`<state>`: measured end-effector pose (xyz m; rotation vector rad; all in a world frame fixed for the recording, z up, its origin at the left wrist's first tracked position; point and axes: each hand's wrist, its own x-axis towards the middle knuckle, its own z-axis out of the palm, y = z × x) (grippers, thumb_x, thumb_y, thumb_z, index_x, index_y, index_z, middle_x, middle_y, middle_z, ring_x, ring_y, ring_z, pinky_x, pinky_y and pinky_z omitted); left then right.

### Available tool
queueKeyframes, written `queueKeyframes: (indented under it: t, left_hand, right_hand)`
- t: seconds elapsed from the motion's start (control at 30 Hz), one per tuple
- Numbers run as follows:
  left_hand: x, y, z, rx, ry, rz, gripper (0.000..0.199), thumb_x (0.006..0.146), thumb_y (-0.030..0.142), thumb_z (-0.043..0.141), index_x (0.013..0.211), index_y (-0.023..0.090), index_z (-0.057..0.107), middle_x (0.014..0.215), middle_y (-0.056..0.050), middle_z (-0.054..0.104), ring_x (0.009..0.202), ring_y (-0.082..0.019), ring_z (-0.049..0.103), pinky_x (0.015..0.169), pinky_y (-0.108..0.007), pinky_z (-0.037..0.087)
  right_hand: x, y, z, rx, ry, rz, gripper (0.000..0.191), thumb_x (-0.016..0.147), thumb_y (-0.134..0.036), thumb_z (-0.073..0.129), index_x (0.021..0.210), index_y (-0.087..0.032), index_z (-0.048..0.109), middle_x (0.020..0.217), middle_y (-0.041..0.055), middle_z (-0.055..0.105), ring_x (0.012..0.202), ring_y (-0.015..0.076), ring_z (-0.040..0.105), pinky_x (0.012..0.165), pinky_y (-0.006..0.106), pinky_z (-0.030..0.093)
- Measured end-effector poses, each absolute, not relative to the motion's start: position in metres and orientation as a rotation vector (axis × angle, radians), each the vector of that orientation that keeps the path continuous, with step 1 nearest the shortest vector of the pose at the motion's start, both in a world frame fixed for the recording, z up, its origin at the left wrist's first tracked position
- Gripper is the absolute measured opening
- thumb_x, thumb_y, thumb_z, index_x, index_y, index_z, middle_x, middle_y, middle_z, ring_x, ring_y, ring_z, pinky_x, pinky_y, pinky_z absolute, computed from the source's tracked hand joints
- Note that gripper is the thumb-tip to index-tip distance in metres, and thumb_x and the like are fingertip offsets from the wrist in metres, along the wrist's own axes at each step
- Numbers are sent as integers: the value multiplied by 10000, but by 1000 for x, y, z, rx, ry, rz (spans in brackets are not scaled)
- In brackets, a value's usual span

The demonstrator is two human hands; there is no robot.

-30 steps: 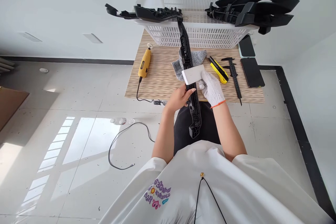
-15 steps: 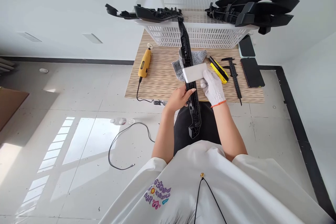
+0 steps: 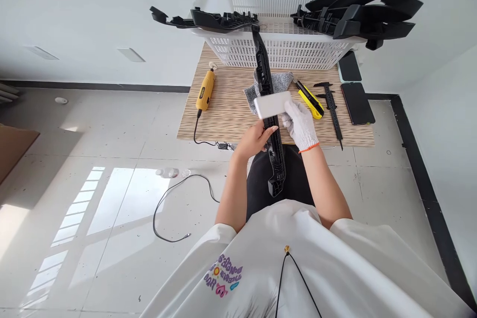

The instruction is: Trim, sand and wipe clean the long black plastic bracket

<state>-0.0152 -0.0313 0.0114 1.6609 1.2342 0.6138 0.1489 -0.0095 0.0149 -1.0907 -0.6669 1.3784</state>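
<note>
Head view: a wood-patterned table (image 3: pixel 231 126) carries a white slotted basket (image 3: pixel 298 52) along its far side, with dark moulded parts (image 3: pixel 352 25) heaped over the basket's right end and another dark part (image 3: pixel 214 21) lying over its left rim. One long black part (image 3: pixel 276 159) runs from near the basket's front rim down over the table edge to above the person's lap; it sits as it did half a second ago. The bare left hand (image 3: pixel 253 140) grips it around the middle, thumb on top, unmoved. The gloved right hand (image 3: pixel 301 126) pinches a white block (image 3: pixel 272 105) between thumb and fingers, and has shifted slightly left since that frame. Under the long part lies a grey cloth (image 3: pixel 282 81); to the left is a yellow rotary tool (image 3: pixel 205 90), to the right a black phone (image 3: pixel 357 103). The block crosses over the part, its left end now reaching farther past it; firm contact cannot be told. A caliper (image 3: pixel 332 109) and a yellow cutter (image 3: pixel 312 102) rest beside the glove, unchanged.
</note>
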Motion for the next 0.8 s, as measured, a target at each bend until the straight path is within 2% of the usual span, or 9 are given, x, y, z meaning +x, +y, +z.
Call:
queueKeyframes:
  t: [0.07,0.2,0.33,0.47,0.6,0.7,0.8]
  left_hand:
    - [-16,-31,10,1655,1194,630,377,957,585,494,969,210,529,614,26,549,467,-150,604,413,-247,447]
    - [-16,-31,9,1671,1235,626,408,938,609,516,863,208,512,557,37,483,430,-139,568,386,-237,397]
    - [-16,-30,9,1676,1208,627,383,954,591,497,979,211,538,626,25,548,489,-151,611,418,-241,435]
    - [-16,-30,9,1678,1236,614,415,941,612,506,840,209,506,578,26,503,441,-147,584,399,-250,422]
    - [-16,-31,9,1669,1220,628,381,948,589,511,948,210,547,650,18,553,467,-144,598,413,-252,429]
    - [-16,-31,9,1666,1240,650,398,933,603,530,894,208,553,593,21,501,458,-152,587,399,-248,395]
    - [-16,-31,10,1651,1219,650,392,929,602,540,896,211,551,590,20,515,467,-154,591,412,-249,399]
  right_hand:
    - [148,-10,15,-1058,-630,1294,405,756,-519,795,822,-212,538,588,-70,536,460,36,424,397,153,323]
    - [147,-10,15,-1119,-726,1363,408,730,-501,816,851,-213,553,598,-64,555,466,49,470,392,165,326]
    - [146,-10,15,-1092,-651,1284,384,774,-507,776,825,-216,531,580,-74,525,445,39,429,390,166,313]
    - [146,-11,15,-1111,-716,1355,403,733,-491,818,866,-214,557,601,-55,562,475,56,480,388,167,335]
    - [147,-11,14,-1095,-647,1271,400,765,-538,781,856,-217,561,591,-53,550,450,52,433,369,173,306]
    - [146,-12,15,-1154,-741,1350,427,738,-544,803,905,-213,592,604,-45,570,472,65,482,383,177,333]
    - [146,-12,15,-1104,-700,1330,407,751,-531,794,874,-212,572,586,-65,540,453,48,442,388,167,320]
